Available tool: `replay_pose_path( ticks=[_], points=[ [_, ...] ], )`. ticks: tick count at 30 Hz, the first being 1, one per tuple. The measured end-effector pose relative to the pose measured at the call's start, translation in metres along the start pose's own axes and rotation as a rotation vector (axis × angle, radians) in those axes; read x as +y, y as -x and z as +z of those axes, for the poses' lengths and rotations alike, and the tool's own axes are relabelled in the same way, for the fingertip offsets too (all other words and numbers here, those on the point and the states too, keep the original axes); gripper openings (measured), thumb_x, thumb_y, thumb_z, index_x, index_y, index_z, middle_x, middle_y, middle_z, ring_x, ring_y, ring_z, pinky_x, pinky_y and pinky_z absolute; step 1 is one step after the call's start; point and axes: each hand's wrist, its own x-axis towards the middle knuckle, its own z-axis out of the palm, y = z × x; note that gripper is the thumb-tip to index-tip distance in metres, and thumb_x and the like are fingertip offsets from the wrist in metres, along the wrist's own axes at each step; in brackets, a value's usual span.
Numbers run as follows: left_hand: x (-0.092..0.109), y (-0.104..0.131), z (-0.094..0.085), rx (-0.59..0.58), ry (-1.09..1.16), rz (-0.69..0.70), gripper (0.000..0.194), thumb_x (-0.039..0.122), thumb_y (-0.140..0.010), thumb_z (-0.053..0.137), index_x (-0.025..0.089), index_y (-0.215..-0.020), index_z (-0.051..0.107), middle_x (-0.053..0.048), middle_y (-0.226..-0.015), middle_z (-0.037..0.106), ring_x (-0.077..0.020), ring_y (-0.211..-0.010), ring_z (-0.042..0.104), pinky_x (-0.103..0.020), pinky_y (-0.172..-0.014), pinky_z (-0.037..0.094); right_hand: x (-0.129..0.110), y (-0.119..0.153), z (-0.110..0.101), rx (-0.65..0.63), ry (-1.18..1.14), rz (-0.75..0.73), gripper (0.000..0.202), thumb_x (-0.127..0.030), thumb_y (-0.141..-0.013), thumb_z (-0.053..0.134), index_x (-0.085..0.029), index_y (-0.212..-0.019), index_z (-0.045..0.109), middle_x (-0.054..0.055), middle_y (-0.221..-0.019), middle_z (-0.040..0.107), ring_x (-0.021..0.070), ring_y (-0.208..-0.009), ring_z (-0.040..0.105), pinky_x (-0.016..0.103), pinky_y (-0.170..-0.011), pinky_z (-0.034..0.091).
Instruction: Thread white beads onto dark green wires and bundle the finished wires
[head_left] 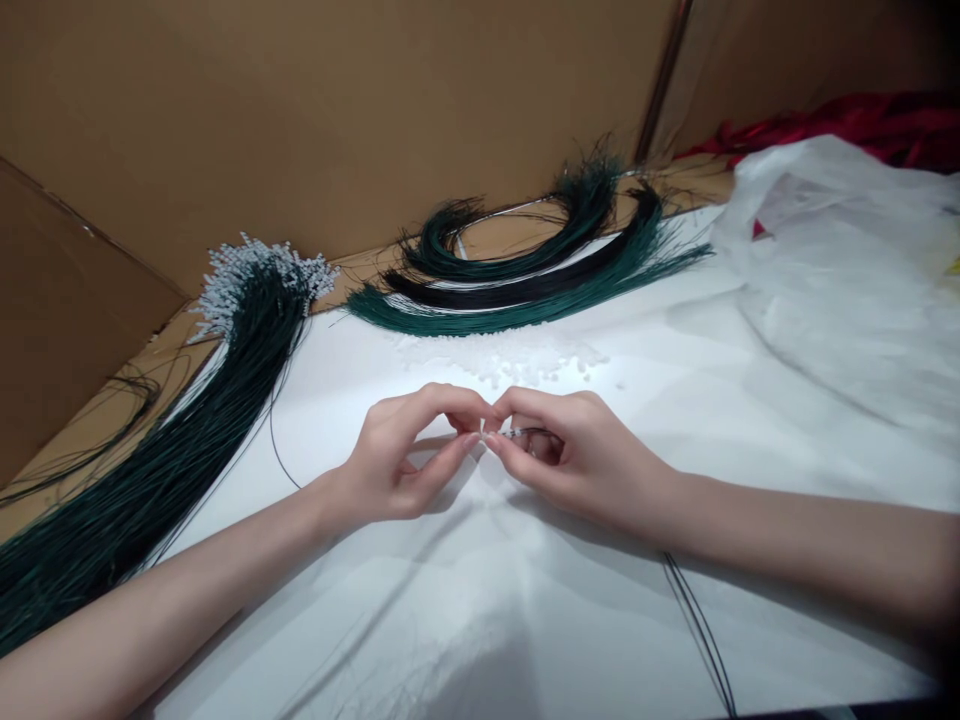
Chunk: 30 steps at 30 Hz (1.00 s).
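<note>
My left hand [409, 450] and my right hand [585, 445] meet fingertip to fingertip over the white sheet [420, 610]. Between the pinched tips is a small white beaded piece [516, 433] on thin dark wire. The wire runs back under my right palm, and its strands [697, 625] come out below my right forearm. My right thumb and index finger grip the beaded end. My left thumb and index finger are pinched at its tip; what they hold is too small to make out. Loose white beads [517, 362] lie scattered just beyond my hands.
At left lies a thick bundle of dark green wires [180, 440] with white beaded ends [255, 275]. Curved green and black wire bundles [525, 290] lie at the back by a cardboard wall [337, 110]. Clear plastic [847, 300] and red fabric [862, 125] are at right.
</note>
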Motion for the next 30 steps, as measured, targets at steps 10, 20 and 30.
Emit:
replay_pose_path(
  ticks=[10, 20, 30],
  points=[
    [0.0018, -0.0003, 0.0011, -0.023, 0.033, -0.016, 0.037, -0.001, -0.077, 0.062, 0.017, -0.109, 0.054, -0.003, -0.086, 0.065, -0.0121, -0.073, 0.065, -0.021, -0.063, 0.056, -0.0011, -0.0015, -0.0007, -0.029, 0.022, 0.009, 0.005, -0.018, -0.088, 0.055, -0.017, -0.087, 0.060, -0.009, -0.053, 0.040, 0.0055, -0.046, 0.035, 0.021, -0.053, 0.032],
    [0.0002, 0.0022, -0.0004, -0.044, 0.075, -0.037, 0.041, -0.003, -0.075, 0.062, 0.017, -0.110, 0.054, -0.004, -0.089, 0.064, -0.0135, -0.076, 0.065, -0.025, -0.067, 0.058, -0.0007, 0.0004, -0.0012, -0.026, 0.020, -0.004, 0.005, -0.018, -0.089, 0.055, -0.017, -0.085, 0.058, -0.010, -0.052, 0.037, 0.0056, -0.046, 0.032, 0.021, -0.052, 0.030],
    [-0.0023, 0.0031, -0.0022, -0.051, 0.104, -0.056, 0.040, -0.002, -0.075, 0.063, 0.017, -0.108, 0.053, -0.004, -0.087, 0.062, -0.0138, -0.074, 0.063, -0.026, -0.065, 0.055, -0.0016, -0.0016, 0.0002, -0.020, 0.002, -0.004, 0.005, -0.017, -0.088, 0.056, -0.017, -0.084, 0.059, -0.010, -0.052, 0.038, 0.0054, -0.045, 0.033, 0.021, -0.052, 0.031]
  ],
)
